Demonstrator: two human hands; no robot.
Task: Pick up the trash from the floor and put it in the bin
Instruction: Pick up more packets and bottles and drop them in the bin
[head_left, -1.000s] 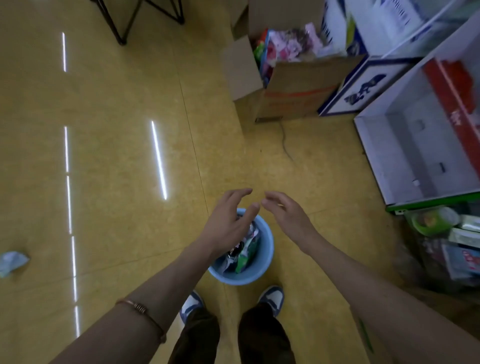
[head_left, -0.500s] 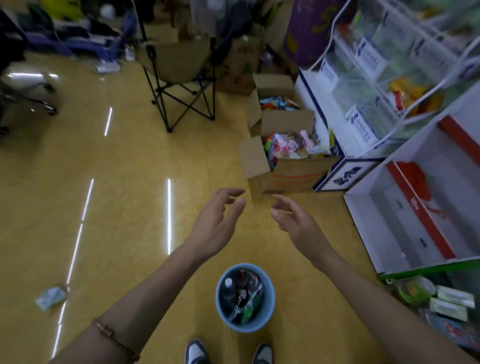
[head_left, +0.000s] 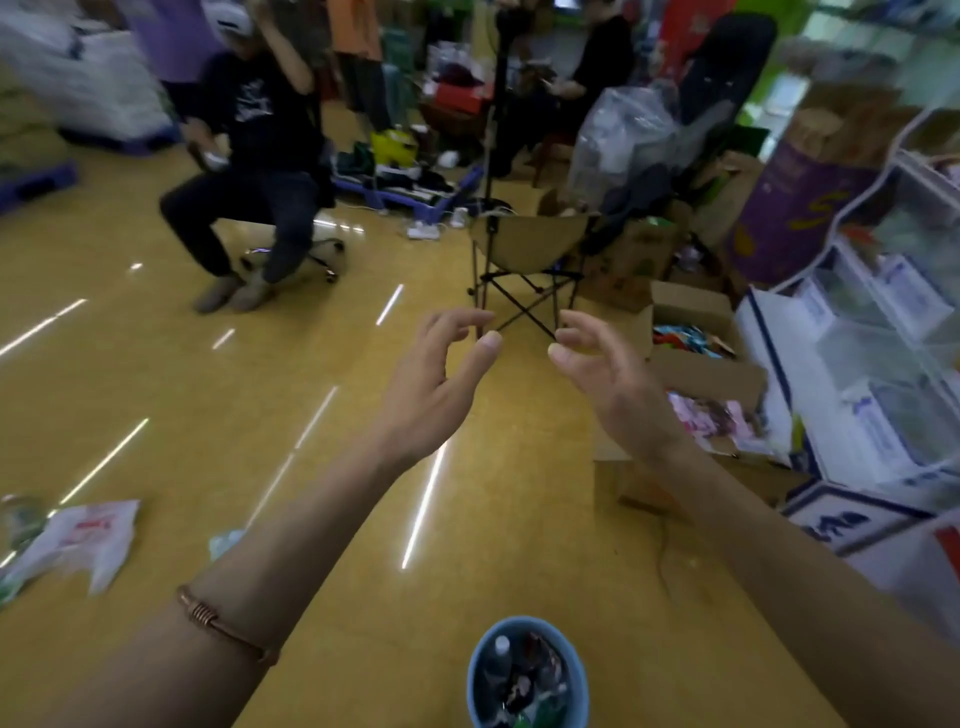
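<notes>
The small blue bin (head_left: 576, 691) stands on the yellow floor at the bottom of the view, filled with wrappers and a small bottle. My left hand (head_left: 434, 387) and my right hand (head_left: 618, 387) are raised side by side well above and beyond the bin, fingers loosely spread, holding nothing. A white plastic bag (head_left: 83, 540) with red print lies on the floor at the far left. A small pale scrap (head_left: 224, 543) lies just beside my left forearm.
A folding camp chair (head_left: 524, 260) stands ahead. Open cardboard boxes (head_left: 696, 374) of packets sit right of my hands, with white shelving (head_left: 878, 374) beyond. A seated person (head_left: 249, 171) is at the back left, with more people and clutter behind.
The view has tilted up from the bin towards the room. Both hands rose away from the bin and stay empty; the bin now sits at the bottom edge.
</notes>
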